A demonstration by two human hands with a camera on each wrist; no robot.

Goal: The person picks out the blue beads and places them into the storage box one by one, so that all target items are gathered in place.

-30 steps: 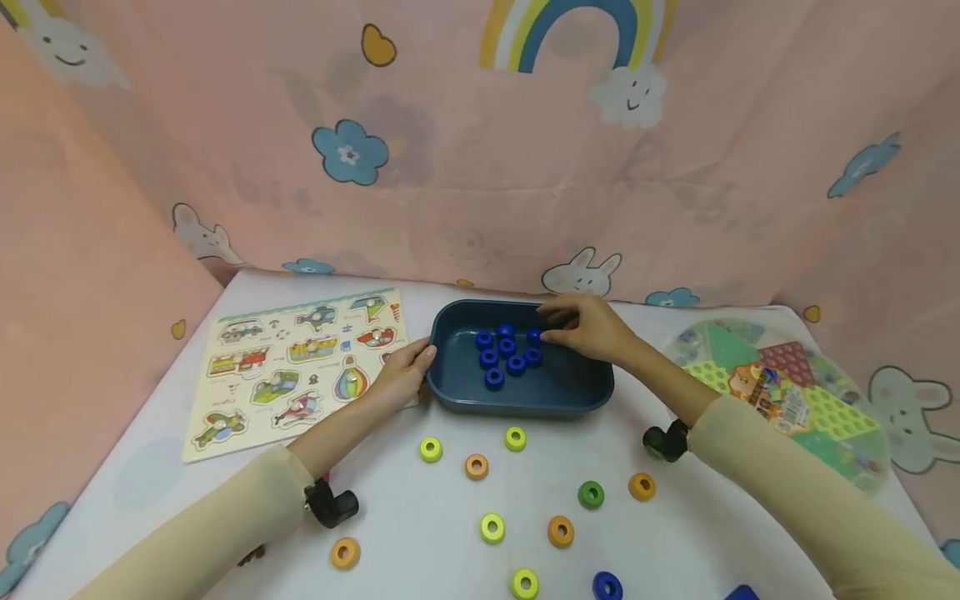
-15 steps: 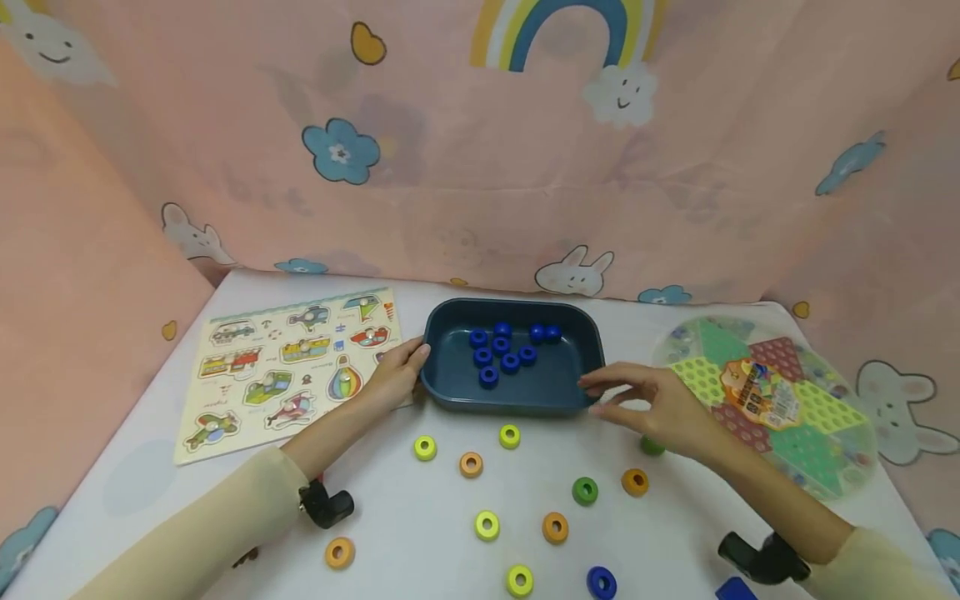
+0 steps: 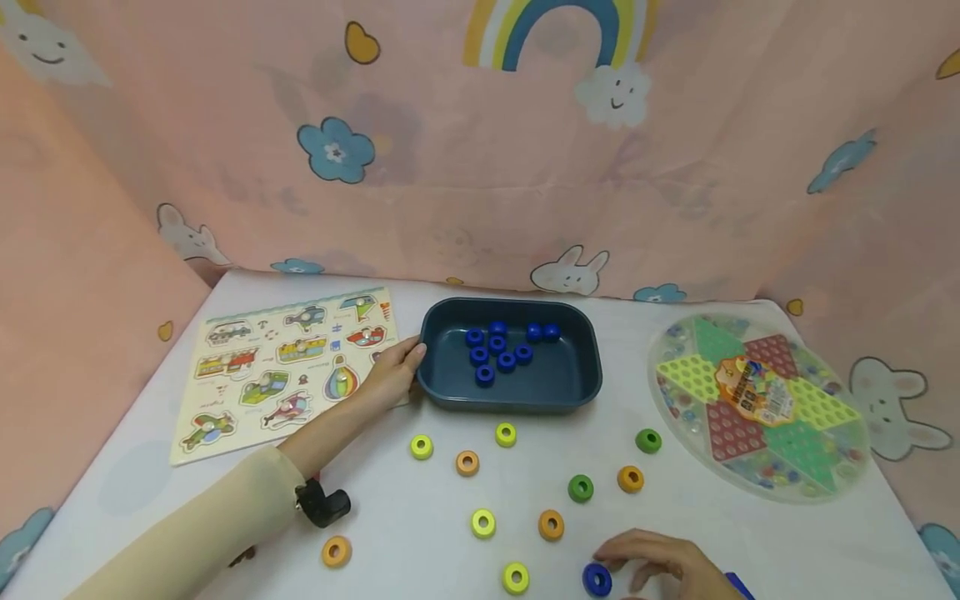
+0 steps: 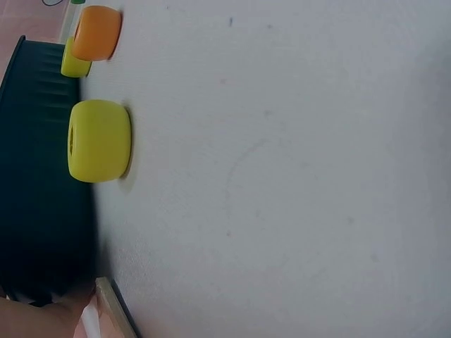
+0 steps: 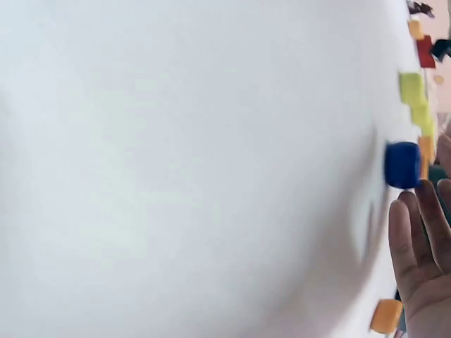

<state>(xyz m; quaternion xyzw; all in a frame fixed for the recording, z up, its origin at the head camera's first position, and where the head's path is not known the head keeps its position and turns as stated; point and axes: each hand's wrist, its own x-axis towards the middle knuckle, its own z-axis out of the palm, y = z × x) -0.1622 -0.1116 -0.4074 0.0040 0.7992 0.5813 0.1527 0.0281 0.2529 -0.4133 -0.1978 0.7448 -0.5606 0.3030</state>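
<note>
My left hand grips the left end of a dark blue-green tray, thumb at its rim. Several small blue rings lie inside the tray, grouped left of its middle, with two blue pieces by the back wall. My right hand, partly cut off by the bottom edge in the head view, is beside a blue ring on the table. In the right wrist view its fingers are extended close to that blue ring; whether they touch it I cannot tell.
Several yellow rings, orange rings and green rings are scattered before the tray. A wooden vehicle puzzle board lies left, and a round Chinese checkers set right. A blue block peeks out beside my right hand.
My right hand has left the tray's right side and come down toward the front blue ring. A blue piece now sits at the tray's back wall. My left hand has stayed at the tray.
</note>
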